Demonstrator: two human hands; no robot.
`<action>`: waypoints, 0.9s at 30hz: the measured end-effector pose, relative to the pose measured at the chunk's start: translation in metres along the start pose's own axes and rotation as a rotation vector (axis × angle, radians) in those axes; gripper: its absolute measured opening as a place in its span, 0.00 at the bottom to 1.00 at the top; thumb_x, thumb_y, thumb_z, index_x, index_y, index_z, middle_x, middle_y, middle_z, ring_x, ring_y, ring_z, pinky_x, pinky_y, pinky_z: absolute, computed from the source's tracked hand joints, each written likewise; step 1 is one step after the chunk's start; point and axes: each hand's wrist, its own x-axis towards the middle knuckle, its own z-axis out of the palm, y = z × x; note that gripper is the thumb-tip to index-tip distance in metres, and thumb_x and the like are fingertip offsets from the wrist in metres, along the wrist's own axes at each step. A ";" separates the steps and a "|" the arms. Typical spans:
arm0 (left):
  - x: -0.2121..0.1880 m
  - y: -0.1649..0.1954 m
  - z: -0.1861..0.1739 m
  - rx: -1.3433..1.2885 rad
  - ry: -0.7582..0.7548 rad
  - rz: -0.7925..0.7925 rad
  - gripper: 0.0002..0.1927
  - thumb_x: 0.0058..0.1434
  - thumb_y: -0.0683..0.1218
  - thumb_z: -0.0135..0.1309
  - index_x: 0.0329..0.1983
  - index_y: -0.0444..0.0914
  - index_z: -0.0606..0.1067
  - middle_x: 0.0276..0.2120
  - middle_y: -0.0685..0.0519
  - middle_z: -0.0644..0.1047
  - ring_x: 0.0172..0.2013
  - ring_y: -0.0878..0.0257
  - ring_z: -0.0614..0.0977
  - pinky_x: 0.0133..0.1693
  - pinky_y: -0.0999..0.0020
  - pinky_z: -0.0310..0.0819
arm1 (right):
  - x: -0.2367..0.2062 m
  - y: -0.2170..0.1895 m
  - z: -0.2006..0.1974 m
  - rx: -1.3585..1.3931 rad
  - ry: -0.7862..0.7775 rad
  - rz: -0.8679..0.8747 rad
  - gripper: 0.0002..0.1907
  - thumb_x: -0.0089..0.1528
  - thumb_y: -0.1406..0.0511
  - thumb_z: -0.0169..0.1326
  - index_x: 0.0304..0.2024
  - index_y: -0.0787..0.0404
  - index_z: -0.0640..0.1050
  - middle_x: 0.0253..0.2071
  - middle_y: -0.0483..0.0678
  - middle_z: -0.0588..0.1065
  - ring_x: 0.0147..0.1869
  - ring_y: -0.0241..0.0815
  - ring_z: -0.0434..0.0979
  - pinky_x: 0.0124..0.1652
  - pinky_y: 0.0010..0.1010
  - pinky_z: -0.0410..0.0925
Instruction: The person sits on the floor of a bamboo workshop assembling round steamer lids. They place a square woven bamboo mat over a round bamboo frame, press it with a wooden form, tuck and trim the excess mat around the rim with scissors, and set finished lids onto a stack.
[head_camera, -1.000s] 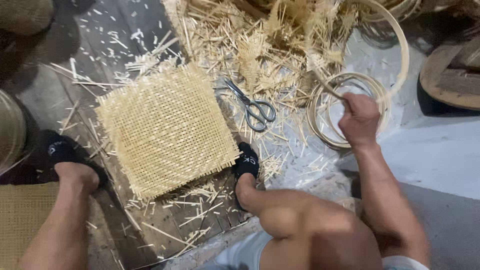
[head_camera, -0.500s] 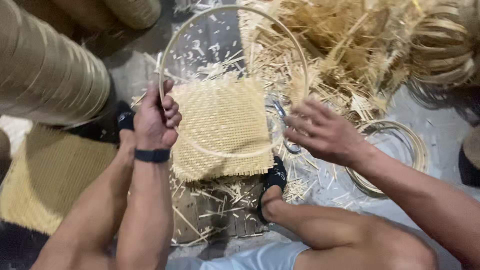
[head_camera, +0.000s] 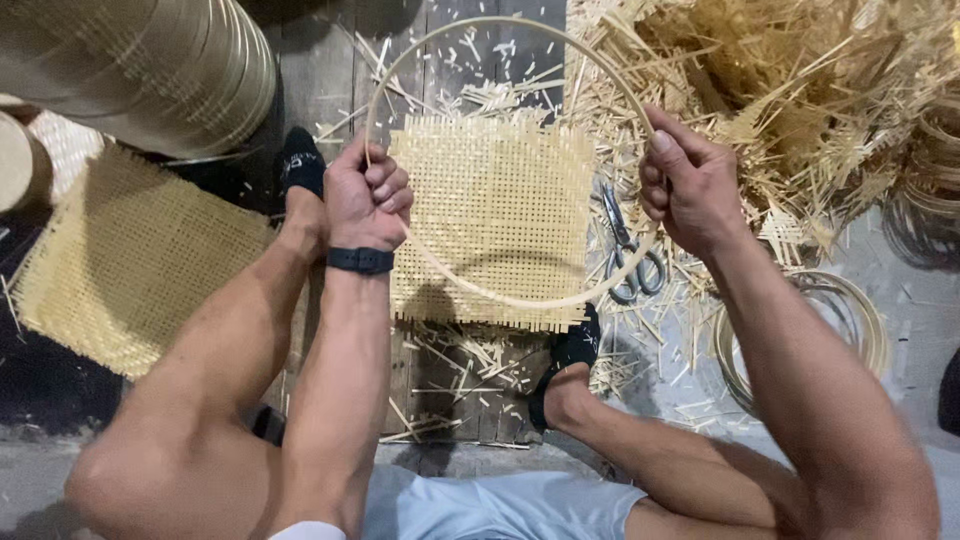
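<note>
Fingers (head_camera: 385, 190) of left hand (head_camera: 365, 200) curling tight round hoop (head_camera: 500, 295), right hand (head_camera: 690, 185) pinching its far side. Holding hoop just above square mat (head_camera: 490, 215) lying on boards (head_camera: 320, 70) between feet. Scissors (head_camera: 630, 260) lying right of mat, among scraps (head_camera: 790, 110).

Dark wooden floor boards (head_camera: 330, 70) carry a square woven mat (head_camera: 495, 215) and scattered straw scraps (head_camera: 470, 365). Scissors (head_camera: 628, 255) lie just right of the mat. A second woven mat (head_camera: 130, 265) lies left.
</note>
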 end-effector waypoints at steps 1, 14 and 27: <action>0.001 -0.001 -0.003 -0.006 0.006 0.005 0.17 0.71 0.52 0.52 0.26 0.42 0.70 0.14 0.60 0.64 0.14 0.69 0.62 0.14 0.74 0.53 | 0.002 0.004 0.000 0.007 0.017 -0.001 0.24 0.73 0.64 0.50 0.72 0.59 0.71 0.30 0.44 0.70 0.25 0.31 0.66 0.22 0.23 0.64; 0.033 -0.050 -0.130 1.517 0.338 0.763 0.12 0.61 0.46 0.65 0.43 0.34 0.82 0.29 0.45 0.83 0.30 0.53 0.83 0.36 0.65 0.77 | 0.044 0.197 0.015 -0.700 0.277 -0.158 0.21 0.59 0.76 0.58 0.55 0.66 0.82 0.39 0.53 0.80 0.38 0.42 0.79 0.40 0.31 0.73; 0.038 -0.038 -0.112 1.625 0.594 0.380 0.06 0.43 0.43 0.62 0.25 0.40 0.84 0.24 0.46 0.82 0.25 0.56 0.86 0.33 0.63 0.79 | 0.056 0.220 0.012 -0.903 0.220 -0.242 0.08 0.65 0.69 0.61 0.44 0.69 0.85 0.32 0.55 0.80 0.36 0.42 0.79 0.41 0.34 0.71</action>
